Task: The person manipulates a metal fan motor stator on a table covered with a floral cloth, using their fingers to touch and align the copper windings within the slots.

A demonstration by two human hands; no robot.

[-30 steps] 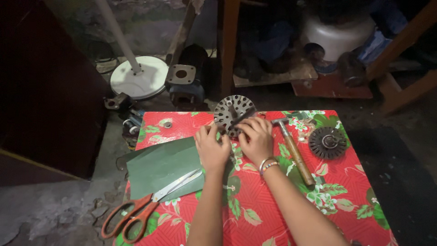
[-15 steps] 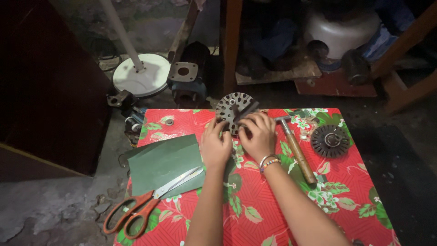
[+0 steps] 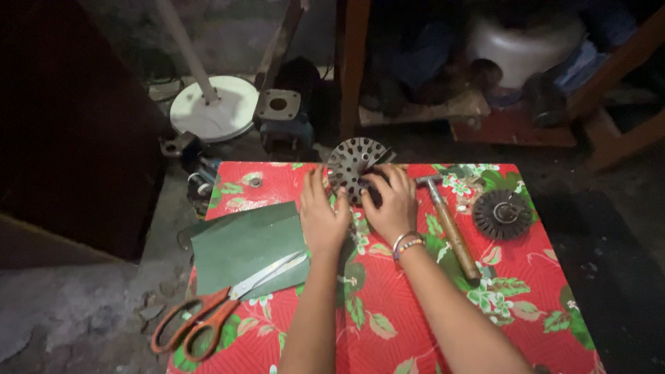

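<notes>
A round grey metal disc with many holes (image 3: 351,166) stands tilted at the far edge of a low table with a red flowered cloth (image 3: 415,312). My right hand (image 3: 389,204) grips the disc's lower right side, fingers curled over it. My left hand (image 3: 322,215) rests flat beside the disc on its left, fingertips touching its lower edge. Bead bracelets circle my right wrist.
A wooden-handled hammer (image 3: 450,225) lies right of my hands. A dark round toothed part (image 3: 502,215) sits at the far right. A green sheet (image 3: 246,246) with orange-handled scissors (image 3: 215,312) lies left. A white fan base (image 3: 213,107) and a metal block (image 3: 280,118) stand on the floor beyond.
Both hands stay on the disc; my fingers have shifted slightly on it. The view has drifted a little.
</notes>
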